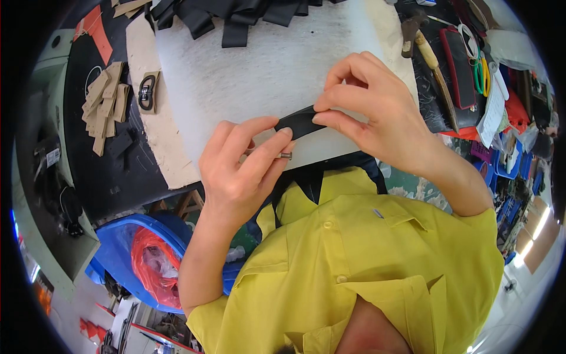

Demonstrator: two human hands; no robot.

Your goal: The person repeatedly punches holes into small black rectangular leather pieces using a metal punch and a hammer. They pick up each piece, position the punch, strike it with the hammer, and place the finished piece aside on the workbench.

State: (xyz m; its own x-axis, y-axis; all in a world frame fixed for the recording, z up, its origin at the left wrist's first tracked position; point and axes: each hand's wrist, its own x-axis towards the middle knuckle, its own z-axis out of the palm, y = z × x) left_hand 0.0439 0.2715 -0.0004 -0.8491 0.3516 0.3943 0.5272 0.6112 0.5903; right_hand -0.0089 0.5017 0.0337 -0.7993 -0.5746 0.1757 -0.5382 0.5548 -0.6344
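Note:
A short black strip (300,124), perhaps strap material, is stretched between my two hands above the near part of a white board (247,76). My left hand (233,165) pinches its left end between thumb and fingers. Out of the same hand, below the strip, pokes the end of a thin metal rod (285,156); the rest of it is mostly hidden by the fingers. The strip's right end is pinched by thumb and forefinger of my right hand (377,106), whose other fingers are curled.
Several black strips (236,29) lie heaped at the board's far edge. Tan pieces (105,106) and a black buckle (146,93) are at left. A hammer (410,35), wooden-handled tool (433,65), phone (458,68) and scissors (483,76) lie right. A blue bin (115,253) stands lower left.

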